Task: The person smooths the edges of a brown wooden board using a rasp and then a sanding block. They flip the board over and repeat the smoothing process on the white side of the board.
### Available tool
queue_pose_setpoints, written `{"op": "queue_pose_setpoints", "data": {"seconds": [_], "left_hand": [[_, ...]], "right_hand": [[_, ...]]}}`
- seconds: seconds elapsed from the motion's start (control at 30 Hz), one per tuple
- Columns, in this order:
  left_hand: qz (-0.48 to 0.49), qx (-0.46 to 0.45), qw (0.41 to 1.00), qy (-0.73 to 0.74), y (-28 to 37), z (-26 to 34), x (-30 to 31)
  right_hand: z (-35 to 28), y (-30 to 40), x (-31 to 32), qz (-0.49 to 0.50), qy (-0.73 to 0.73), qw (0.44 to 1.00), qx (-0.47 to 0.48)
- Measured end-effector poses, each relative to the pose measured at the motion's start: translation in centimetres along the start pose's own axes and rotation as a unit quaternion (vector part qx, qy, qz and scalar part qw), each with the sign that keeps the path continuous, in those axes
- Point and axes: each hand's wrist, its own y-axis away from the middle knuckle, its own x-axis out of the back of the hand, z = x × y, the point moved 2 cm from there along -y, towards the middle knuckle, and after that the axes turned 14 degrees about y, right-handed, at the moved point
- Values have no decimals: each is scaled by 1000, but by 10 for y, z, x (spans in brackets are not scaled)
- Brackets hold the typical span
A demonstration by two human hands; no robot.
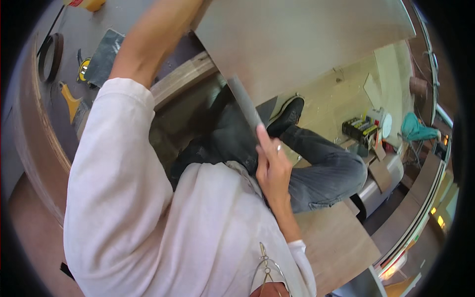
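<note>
My right hand (pixel 274 161), with a ring on one finger, grips the near end of a flat grey metal tool (pixel 245 102), which looks like a file. The tool lies along the near left edge of a large, smooth brownish panel (pixel 308 41); whether they touch is unclear. My left forearm reaches up past the panel's left corner, and the left hand is out of view beyond the top edge. Below the panel are my bent leg in grey trousers (pixel 326 178) and a black shoe (pixel 289 115).
At left, a surface holds a yellow tape measure (pixel 84 69), a dark sheet (pixel 105 57), a yellow-handled tool (pixel 70 101) and a dark coiled band (pixel 51 57). A curved plywood edge (pixel 52 130) stands nearby. Boxes (pixel 360 129) and stacked boards (pixel 410 208) are at right.
</note>
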Motion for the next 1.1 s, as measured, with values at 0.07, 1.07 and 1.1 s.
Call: {"op": "queue_pose_setpoints", "data": {"seconds": [0.07, 1.07, 1.1], "left_hand": [[0, -26, 1000, 9, 0, -7, 1], [-6, -5, 1000, 19, 3, 5, -6], [-5, -22, 1000, 15, 2, 1, -3]], "right_hand": [[9, -35, -2, 11, -2, 1000, 0], [48, -26, -2, 59, 0, 998, -31], [54, -59, 5, 71, -24, 997, -32]]}}
